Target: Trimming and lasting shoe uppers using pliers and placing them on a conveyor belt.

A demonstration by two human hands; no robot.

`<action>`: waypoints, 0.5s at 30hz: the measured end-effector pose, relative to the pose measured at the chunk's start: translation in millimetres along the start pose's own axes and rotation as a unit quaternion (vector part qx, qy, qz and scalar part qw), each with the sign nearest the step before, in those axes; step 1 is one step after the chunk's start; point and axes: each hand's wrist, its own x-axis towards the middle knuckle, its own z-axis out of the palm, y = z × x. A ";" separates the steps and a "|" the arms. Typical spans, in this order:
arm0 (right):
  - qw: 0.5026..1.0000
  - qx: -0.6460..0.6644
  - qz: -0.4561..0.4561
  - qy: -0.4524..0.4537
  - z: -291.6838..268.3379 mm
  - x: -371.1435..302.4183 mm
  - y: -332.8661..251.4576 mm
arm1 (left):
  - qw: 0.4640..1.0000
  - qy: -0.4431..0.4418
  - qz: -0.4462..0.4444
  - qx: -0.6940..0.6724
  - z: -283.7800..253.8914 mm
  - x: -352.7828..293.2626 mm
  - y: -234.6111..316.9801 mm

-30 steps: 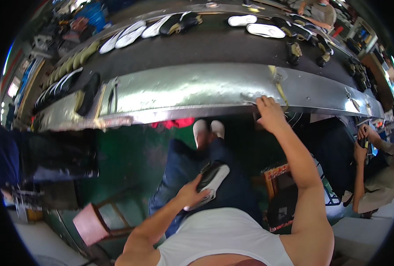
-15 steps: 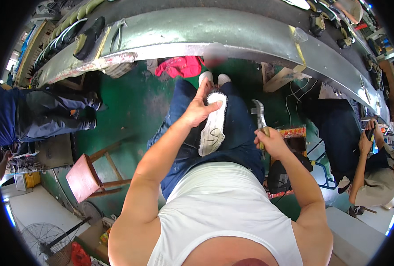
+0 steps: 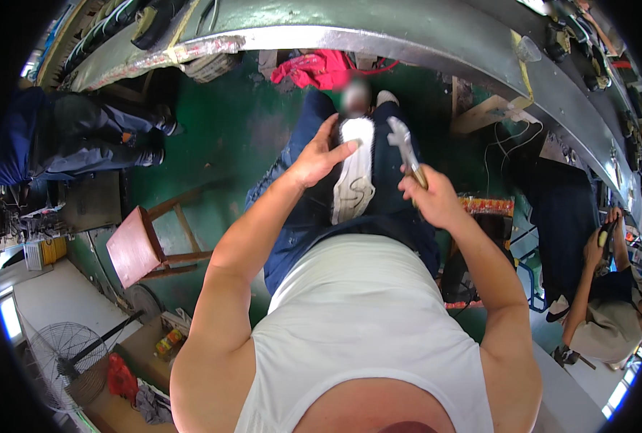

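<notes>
Hammer [image 3: 400, 136] moved nearer shoe [image 3: 354, 180], gap between edges, right grip [image 3: 434, 196] closed round hammer, left grip [image 3: 319, 162] holding shoe

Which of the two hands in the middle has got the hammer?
The right hand: it grips the hammer, whose metal head sticks out past its fingers. The left hand holds the shoe instead, white sole up.

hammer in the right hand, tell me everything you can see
The hammer has a silvery, metal-looking head and shaft, blurred, and a brownish handle, perhaps wood. The right hand grips it by the handle, head away from the body, over the right thigh, apart from the shoe; whether it touches the leg is unclear.
</notes>
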 end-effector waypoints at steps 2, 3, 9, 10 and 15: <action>0.999 -0.027 -0.011 0.044 -6.5 6.6 7.0 | 0.998 -0.030 -0.006 0.052 10.6 -3.1 -16.1; 0.997 -0.048 -0.004 0.052 -9.8 7.9 8.3 | 0.964 -0.042 0.007 0.262 4.7 -8.5 -41.5; 0.974 -0.181 0.101 -0.088 -28.2 -15.6 -3.3 | 0.946 -0.019 -0.095 0.309 28.3 -44.8 -57.5; 0.955 -0.249 0.088 -0.136 -28.0 -19.2 -7.7 | 0.947 -0.019 -0.099 0.306 28.8 -44.5 -57.2; 0.914 -0.381 -0.053 -0.129 -12.5 -25.8 8.4 | 0.968 -0.019 -0.129 0.215 30.9 -41.3 -64.6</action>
